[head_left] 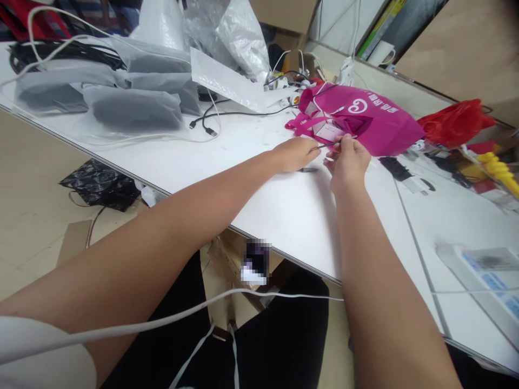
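Observation:
My left hand [295, 154] and my right hand [347, 161] meet over the white table [284, 210], just in front of a magenta cloth bag [377, 127]. Both pinch a thin dark strip [329, 144], like a cable tie, stretched between the fingertips. A short dark piece [307, 170] lies on the table under the hands. The bag lies on its side with its handles and mouth toward me, and small white items show at the opening.
Grey plastic-wrapped packets [133, 105] and clear bags [239, 38] fill the far left of the table, with black cables [211, 121] beside them. A red bag [456, 123], a yellow item [500, 170] and small parts sit at right. A white cable [162, 321] crosses my lap.

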Action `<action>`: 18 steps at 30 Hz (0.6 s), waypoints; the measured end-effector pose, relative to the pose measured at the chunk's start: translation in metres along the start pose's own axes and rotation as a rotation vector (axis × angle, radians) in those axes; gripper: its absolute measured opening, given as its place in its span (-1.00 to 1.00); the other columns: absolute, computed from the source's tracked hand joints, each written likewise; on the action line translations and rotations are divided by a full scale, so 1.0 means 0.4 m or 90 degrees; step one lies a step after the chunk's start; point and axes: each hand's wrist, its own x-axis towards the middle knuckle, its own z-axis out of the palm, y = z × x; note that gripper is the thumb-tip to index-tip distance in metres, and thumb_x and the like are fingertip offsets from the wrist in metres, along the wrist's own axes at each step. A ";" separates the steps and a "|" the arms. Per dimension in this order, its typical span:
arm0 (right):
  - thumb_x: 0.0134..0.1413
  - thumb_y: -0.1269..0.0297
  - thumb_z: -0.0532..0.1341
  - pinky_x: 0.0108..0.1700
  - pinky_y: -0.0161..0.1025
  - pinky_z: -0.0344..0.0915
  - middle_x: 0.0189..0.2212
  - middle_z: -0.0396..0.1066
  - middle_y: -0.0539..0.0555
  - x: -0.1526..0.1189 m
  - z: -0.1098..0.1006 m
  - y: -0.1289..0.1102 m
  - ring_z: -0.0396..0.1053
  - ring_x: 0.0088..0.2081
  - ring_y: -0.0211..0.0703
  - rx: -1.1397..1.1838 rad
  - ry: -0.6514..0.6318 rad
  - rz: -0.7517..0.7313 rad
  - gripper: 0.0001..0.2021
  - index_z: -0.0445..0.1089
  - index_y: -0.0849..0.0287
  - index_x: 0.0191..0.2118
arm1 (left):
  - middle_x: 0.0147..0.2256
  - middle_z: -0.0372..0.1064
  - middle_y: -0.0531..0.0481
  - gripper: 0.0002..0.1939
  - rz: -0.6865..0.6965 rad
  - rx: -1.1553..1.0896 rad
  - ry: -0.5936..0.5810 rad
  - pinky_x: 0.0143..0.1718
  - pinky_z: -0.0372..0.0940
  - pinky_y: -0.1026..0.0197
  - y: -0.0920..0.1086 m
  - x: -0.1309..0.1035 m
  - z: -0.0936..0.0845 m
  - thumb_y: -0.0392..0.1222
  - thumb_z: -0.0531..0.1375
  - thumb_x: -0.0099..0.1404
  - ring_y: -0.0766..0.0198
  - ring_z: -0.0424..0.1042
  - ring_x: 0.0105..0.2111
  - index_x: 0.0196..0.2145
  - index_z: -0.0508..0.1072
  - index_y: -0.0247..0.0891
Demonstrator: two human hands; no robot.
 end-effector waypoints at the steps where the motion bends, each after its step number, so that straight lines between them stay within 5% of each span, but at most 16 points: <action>1: 0.43 -0.06 0.42 -0.48 -0.36 0.41 -0.34 0.43 -0.04 -0.001 0.002 0.002 0.45 -0.41 -0.27 -0.003 -0.023 0.002 -0.67 0.46 0.01 -0.30 | 0.10 0.69 -0.29 -0.53 0.001 -0.004 0.002 0.22 0.43 -0.02 0.001 0.000 -0.001 -0.02 0.00 0.72 -0.03 0.62 0.10 0.15 0.66 -0.26; 6: 0.31 0.06 0.52 -0.49 -0.38 0.39 -0.35 0.47 -0.03 -0.028 0.016 -0.010 0.43 -0.41 -0.29 -0.004 -0.113 0.045 -0.74 0.53 0.05 -0.30 | 0.24 0.66 -0.31 -0.53 0.003 -0.067 0.003 0.30 0.41 0.03 -0.005 0.004 0.000 -0.09 0.01 0.71 -0.01 0.62 0.19 0.31 0.60 -0.24; 11: 0.36 0.22 0.42 -0.49 -0.37 0.34 -0.32 0.46 -0.03 -0.047 0.027 -0.028 0.34 -0.43 -0.32 0.002 -0.062 0.075 -0.83 0.56 0.07 -0.31 | 0.26 0.65 -0.21 -0.57 0.012 -0.136 0.014 0.32 0.40 0.08 -0.009 0.008 0.006 -0.06 0.01 0.73 0.04 0.59 0.22 0.28 0.58 -0.16; 18: 0.32 0.00 0.45 -0.42 -0.28 0.40 -0.31 0.40 -0.02 -0.044 0.024 -0.019 0.36 -0.38 -0.24 -0.021 -0.058 0.051 -0.77 0.58 0.02 -0.27 | 0.16 0.64 -0.24 -0.63 0.005 -0.113 0.065 0.22 0.44 0.03 0.011 0.003 0.003 -0.04 0.01 0.73 0.02 0.60 0.12 0.18 0.54 -0.20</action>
